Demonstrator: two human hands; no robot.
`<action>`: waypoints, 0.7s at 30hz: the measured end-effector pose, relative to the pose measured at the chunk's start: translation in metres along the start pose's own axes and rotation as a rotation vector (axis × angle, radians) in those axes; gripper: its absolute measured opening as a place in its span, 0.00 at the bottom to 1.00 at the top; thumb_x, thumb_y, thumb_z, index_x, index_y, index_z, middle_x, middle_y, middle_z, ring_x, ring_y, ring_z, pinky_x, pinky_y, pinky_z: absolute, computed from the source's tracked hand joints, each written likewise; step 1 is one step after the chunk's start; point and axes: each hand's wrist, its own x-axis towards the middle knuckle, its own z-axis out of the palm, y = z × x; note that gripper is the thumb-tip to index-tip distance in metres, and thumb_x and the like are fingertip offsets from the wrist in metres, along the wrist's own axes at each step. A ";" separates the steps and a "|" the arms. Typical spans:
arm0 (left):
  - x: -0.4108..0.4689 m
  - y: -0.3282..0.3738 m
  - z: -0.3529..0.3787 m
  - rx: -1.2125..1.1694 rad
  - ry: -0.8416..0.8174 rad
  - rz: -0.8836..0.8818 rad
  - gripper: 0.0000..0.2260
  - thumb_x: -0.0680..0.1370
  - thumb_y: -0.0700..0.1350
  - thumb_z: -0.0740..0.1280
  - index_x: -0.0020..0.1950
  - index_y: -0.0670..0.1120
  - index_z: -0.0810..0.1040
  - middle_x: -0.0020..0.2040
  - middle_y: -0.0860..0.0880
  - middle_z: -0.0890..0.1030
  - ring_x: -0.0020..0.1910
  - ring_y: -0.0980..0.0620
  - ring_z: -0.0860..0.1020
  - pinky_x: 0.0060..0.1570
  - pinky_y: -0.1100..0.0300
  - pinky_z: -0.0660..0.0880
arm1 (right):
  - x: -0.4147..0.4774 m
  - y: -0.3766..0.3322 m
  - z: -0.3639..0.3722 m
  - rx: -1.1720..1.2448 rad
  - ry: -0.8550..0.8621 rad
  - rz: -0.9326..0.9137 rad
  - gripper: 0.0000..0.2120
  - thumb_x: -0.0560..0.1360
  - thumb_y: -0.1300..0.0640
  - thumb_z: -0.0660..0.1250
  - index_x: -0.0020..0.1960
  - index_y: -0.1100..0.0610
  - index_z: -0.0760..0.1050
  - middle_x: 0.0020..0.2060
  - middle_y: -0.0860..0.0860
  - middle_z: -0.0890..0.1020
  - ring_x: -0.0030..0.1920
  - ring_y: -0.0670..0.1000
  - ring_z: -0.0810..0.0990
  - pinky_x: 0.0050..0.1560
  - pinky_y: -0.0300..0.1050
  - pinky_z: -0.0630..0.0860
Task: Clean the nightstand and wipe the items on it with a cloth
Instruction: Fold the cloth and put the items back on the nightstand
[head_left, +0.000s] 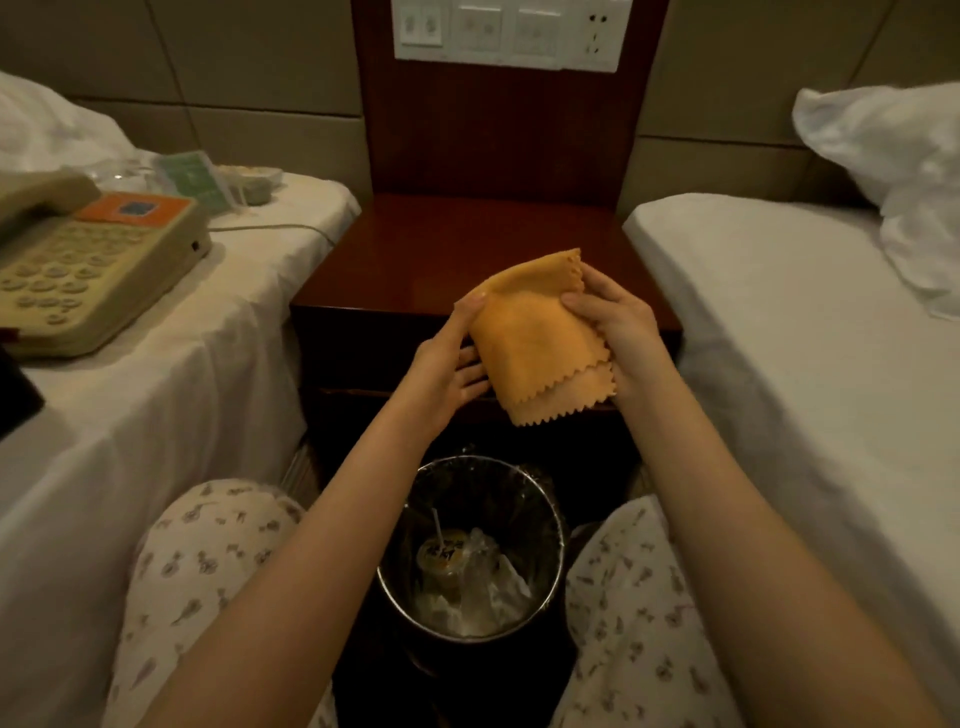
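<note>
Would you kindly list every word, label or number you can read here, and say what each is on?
No text here can be read.
Orange label on the telephone: blurred.
Telephone keys: blurred.
Green packet on the left bed: blurred.
Dark writing on the cup lid in the bin: too small.
Wall switch panel: marks illegible.

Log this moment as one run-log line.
left hand: holds left edge of orange cloth | right hand: holds its right edge | cloth: folded, over front edge of nightstand | telephone: on bed at left
</note>
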 end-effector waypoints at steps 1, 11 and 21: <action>0.002 0.000 0.009 -0.038 -0.060 -0.039 0.33 0.73 0.59 0.66 0.73 0.45 0.62 0.67 0.43 0.72 0.62 0.44 0.74 0.54 0.51 0.75 | 0.004 -0.006 -0.006 -0.019 0.019 0.021 0.22 0.75 0.68 0.64 0.67 0.58 0.70 0.51 0.52 0.79 0.50 0.51 0.79 0.45 0.42 0.77; 0.019 0.025 0.125 -0.011 -0.133 0.013 0.23 0.76 0.47 0.68 0.68 0.42 0.68 0.62 0.41 0.76 0.57 0.43 0.76 0.51 0.50 0.74 | 0.013 -0.091 -0.069 -0.464 0.153 0.306 0.18 0.75 0.59 0.67 0.62 0.60 0.69 0.46 0.55 0.77 0.40 0.52 0.76 0.36 0.43 0.75; 0.013 0.008 0.242 0.214 -0.409 -0.099 0.28 0.75 0.42 0.67 0.72 0.45 0.59 0.63 0.42 0.68 0.58 0.44 0.74 0.50 0.50 0.75 | 0.015 -0.136 -0.179 -0.526 0.656 -0.031 0.25 0.70 0.70 0.68 0.66 0.60 0.69 0.58 0.62 0.75 0.47 0.55 0.77 0.33 0.42 0.75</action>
